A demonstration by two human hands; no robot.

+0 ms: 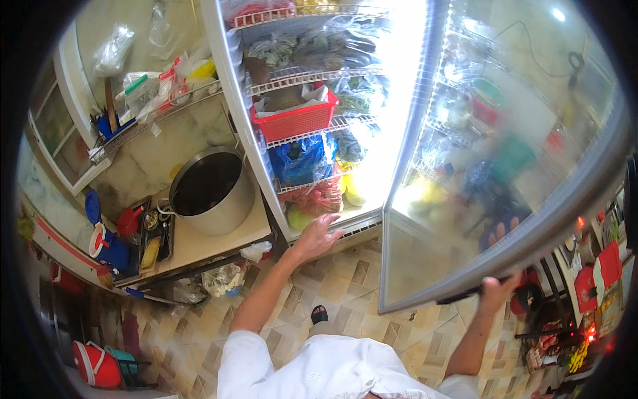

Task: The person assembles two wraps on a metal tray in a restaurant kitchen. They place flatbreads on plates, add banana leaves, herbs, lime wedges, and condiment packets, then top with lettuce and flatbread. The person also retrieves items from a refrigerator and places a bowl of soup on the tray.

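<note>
A tall glass-door refrigerator [302,85] stands open in front of me, its wire shelves loaded with bagged food. My left hand [316,239] is at its lowest level, fingers spread and holding nothing. Just beyond that hand sit a red plastic bag [318,197] and a round green fruit or vegetable [300,218]. To the right, the glass door [425,256] is swung out. Beside its outer edge is my right hand [495,294], thumb apart and fingers stretched at the frame; whether it touches the frame is unclear.
A large metal pot [229,211] with dark contents stands on the left counter, near a black tray [158,233] and a blue jug [109,249]. A red basket [292,123] occupies a middle shelf. Red and teal buckets [96,364] are at the lower left. Tiled floor [359,292] lies below.
</note>
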